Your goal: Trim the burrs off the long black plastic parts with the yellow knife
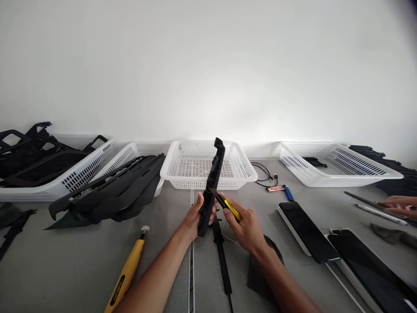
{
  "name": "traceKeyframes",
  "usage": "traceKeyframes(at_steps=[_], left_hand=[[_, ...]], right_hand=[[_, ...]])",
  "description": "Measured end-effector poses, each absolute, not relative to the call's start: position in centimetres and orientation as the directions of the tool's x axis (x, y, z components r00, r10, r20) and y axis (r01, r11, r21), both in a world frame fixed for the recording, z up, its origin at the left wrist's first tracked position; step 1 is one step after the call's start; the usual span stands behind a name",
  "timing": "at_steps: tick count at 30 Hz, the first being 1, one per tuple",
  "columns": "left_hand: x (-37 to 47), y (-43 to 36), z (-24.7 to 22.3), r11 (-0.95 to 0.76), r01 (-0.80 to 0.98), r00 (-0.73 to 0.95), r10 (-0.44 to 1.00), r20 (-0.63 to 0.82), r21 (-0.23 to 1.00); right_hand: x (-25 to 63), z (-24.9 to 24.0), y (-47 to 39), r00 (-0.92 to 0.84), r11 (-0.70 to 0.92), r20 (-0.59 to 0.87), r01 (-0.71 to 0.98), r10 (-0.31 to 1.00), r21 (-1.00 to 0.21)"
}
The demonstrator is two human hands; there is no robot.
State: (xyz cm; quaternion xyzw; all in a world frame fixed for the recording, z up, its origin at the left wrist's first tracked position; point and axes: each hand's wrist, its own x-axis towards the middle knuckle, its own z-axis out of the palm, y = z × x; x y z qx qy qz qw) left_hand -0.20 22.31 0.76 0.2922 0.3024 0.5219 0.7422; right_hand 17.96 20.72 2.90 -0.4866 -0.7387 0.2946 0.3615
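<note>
My left hand [194, 216] is closed around the lower part of a long black plastic part [213, 174], which it holds up at a slight tilt above the table. In my right hand [244, 226] is a yellow and black utility knife [232, 210], its dark blade pointing up and left at the part's edge. Whether the blade touches the plastic I cannot tell. Beneath the hands a thin black strip [222, 261] lies on the table. A dark cloth [260, 271] is partly covered by my right forearm.
Behind the hands stands a white basket [208, 184]. Black panels [130, 187] lean over another at left. A yellow-handled tool [128, 269] lies front left. To the right are a phone [308, 230], a blue USB stick [288, 193], a cable [265, 169] and another person's hand [400, 205].
</note>
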Motion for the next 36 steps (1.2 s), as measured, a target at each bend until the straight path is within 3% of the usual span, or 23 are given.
traceKeyframes(at_steps=[4, 8, 20, 26, 36], left_hand=[[-0.7, 22.6, 0.7, 0.179, -0.635, 0.131, 0.984, -0.124, 0.751], [-0.7, 22.7, 0.7, 0.171, -0.607, 0.107, 0.985, -0.134, 0.776], [-0.1, 22.3, 1.9, 0.207, -0.653, 0.057, 0.973, -0.225, 0.729], [0.0, 22.1, 2.0, 0.201, -0.664, 0.078, 0.977, -0.2, 0.72], [0.6, 22.1, 0.5, 0.155, -0.386, 0.156, 0.983, -0.101, 0.91]], right_hand=[[18.3, 3.3, 21.1, -0.309, 0.466, 0.35, 0.557, 0.884, -0.687], [18.6, 3.8, 21.3, -0.359, 0.533, 0.394, 0.569, 0.846, -0.626], [19.6, 3.0, 21.8, -0.332, 0.491, 0.362, 0.555, 0.871, -0.672], [19.3, 2.8, 21.9, -0.291, 0.449, 0.342, 0.587, 0.893, -0.673], [19.6, 2.1, 22.6, -0.196, 0.388, 0.352, 0.665, 0.915, -0.638]])
